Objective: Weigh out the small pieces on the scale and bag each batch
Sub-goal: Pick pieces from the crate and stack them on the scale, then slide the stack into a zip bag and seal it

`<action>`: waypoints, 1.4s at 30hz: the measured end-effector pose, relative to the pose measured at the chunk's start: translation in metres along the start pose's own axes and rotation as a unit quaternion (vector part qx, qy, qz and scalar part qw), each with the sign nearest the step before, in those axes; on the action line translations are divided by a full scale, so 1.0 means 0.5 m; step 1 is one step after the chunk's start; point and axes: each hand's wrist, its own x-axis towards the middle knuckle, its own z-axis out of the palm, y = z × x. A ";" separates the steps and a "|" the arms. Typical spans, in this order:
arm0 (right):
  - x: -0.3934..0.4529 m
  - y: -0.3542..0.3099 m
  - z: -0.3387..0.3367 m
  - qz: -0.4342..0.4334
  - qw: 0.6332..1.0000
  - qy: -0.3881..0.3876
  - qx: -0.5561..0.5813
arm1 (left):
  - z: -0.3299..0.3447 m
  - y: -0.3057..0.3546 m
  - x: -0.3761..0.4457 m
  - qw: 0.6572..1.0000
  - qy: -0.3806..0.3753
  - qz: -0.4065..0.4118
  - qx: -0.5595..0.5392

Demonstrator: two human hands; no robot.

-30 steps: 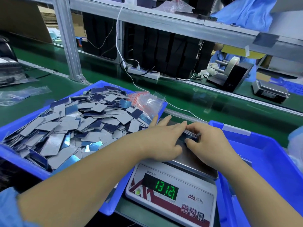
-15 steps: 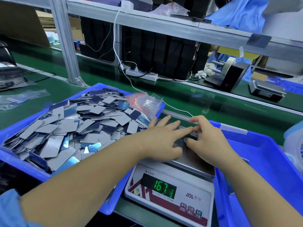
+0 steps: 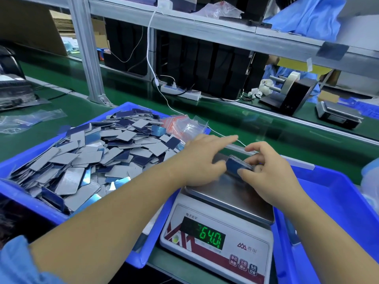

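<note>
Clearly most of the work remains: the big blue plastic bin (image 3: 30, 193) filling the left of the frame is heaped with small grey and dark-blue flat pieces (image 3: 86, 160). Right of centre, the white digital scale with a steel pan (image 3: 235, 201) shows a green reading. A second blue bin (image 3: 338, 201) sits at lower right. Clear small bags (image 3: 184, 126) lie at the heap's far edge, none filled that I can see. Over the pan, the left hand (image 3: 203, 158) is spread, forefinger extended. The right hand (image 3: 268, 171) pinches a small stack of pieces (image 3: 239, 166), apparently one batch being gathered for bagging.
</note>
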 end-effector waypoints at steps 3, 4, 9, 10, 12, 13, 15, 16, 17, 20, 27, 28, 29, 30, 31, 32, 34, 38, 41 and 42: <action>-0.002 -0.004 0.000 0.005 1.000 -0.024 0.000 | -0.019 -0.032 0.007 0.991 0.098 -0.080 -0.046; -0.003 -0.005 0.002 0.000 0.999 -0.036 -0.019 | -0.024 -0.044 0.010 0.985 0.124 -0.107 -0.057; -0.001 -0.009 0.001 0.001 0.999 -0.048 -0.020 | -0.030 -0.087 0.023 0.975 0.141 -0.169 -0.034; -0.001 -0.010 -0.002 0.017 0.998 -0.058 0.017 | -0.026 -0.091 0.026 0.977 0.120 -0.174 -0.012; -0.002 -0.014 -0.009 0.053 0.988 -0.098 0.105 | -0.015 -0.091 0.030 0.977 0.045 -0.197 0.066; -0.004 -0.018 -0.012 0.061 0.983 -0.122 0.121 | -0.008 -0.091 0.031 0.972 0.002 -0.212 0.098; -0.008 -0.021 -0.014 0.057 0.982 -0.150 0.099 | 0.002 -0.092 0.033 0.963 -0.059 -0.235 0.121; -0.009 -0.020 -0.013 0.050 0.986 -0.144 0.073 | 0.006 -0.093 0.034 0.960 -0.072 -0.238 0.126; -0.008 -0.020 -0.012 0.044 0.990 -0.129 0.044 | 0.008 -0.096 0.035 0.960 -0.075 -0.234 0.132; -0.006 -0.015 -0.010 0.053 0.994 -0.094 0.005 | 0.008 -0.096 0.038 0.963 -0.045 -0.225 0.143; 0.000 -0.001 -0.016 0.037 0.997 -0.021 0.064 | -0.010 -0.084 0.038 0.964 0.093 -0.212 0.132; 0.001 0.000 -0.017 0.033 0.997 -0.014 0.063 | -0.016 -0.082 0.034 0.964 0.132 -0.203 0.112; 0.002 0.001 -0.017 0.028 0.998 -0.009 0.059 | -0.022 -0.078 0.030 0.962 0.180 -0.189 0.076; 0.002 0.001 -0.017 0.025 0.998 -0.005 0.054 | -0.028 -0.072 0.025 0.957 0.231 -0.173 0.031; 0.002 0.001 -0.016 0.023 0.998 -0.002 0.052 | -0.035 -0.066 0.021 0.949 0.275 -0.152 -0.020; 0.002 0.000 -0.016 0.022 0.998 0.004 0.053 | -0.040 -0.060 0.017 0.941 0.304 -0.126 -0.074; 0.003 -0.001 -0.015 0.012 0.998 0.024 0.060 | -0.046 -0.046 0.011 0.930 0.302 -0.076 -0.197; 0.001 -0.013 -0.006 -0.023 0.991 0.034 0.124 | -0.035 -0.010 0.008 0.872 0.200 -0.008 -0.446; -0.004 -0.025 0.003 -0.036 0.983 0.008 0.183 | -0.020 0.004 0.011 0.849 0.149 0.013 -0.506; -0.004 -0.028 0.005 -0.045 0.979 0.010 0.197 | -0.015 0.006 0.012 0.853 0.134 0.014 -0.504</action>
